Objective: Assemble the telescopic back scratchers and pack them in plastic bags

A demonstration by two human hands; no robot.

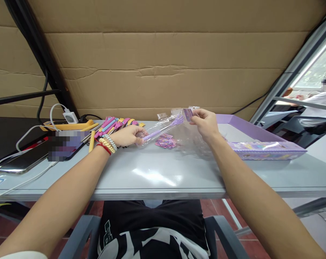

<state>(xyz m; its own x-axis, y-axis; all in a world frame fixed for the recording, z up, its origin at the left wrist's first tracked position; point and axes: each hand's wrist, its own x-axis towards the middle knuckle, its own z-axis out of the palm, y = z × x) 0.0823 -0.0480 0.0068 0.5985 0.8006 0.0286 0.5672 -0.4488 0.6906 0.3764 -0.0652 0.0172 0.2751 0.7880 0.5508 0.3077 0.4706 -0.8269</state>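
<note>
You have one purple stick (154, 134) which appears to lie inside a clear bag (163, 124), held above the table (157, 165), so for this piece the bagging looks mostly done. Your left hand (127, 136) pinches the lower end of the bag, and your right hand (204, 124) pinches a small printed card (188, 114) at the other end; I cannot tell if the card is within the bag's mouth or only before it. Much seems left: a pile of colourful sticks (116, 126) lies beside your left hand, apparently without bags, and a heap of cards (166, 141) is below the bag. Loose clear plastic (191, 142) near your right hand is too transparent for counting pieces. Your left fingertips are hard to make out, and your right forearm hides part of the purple box (265, 149).
</note>
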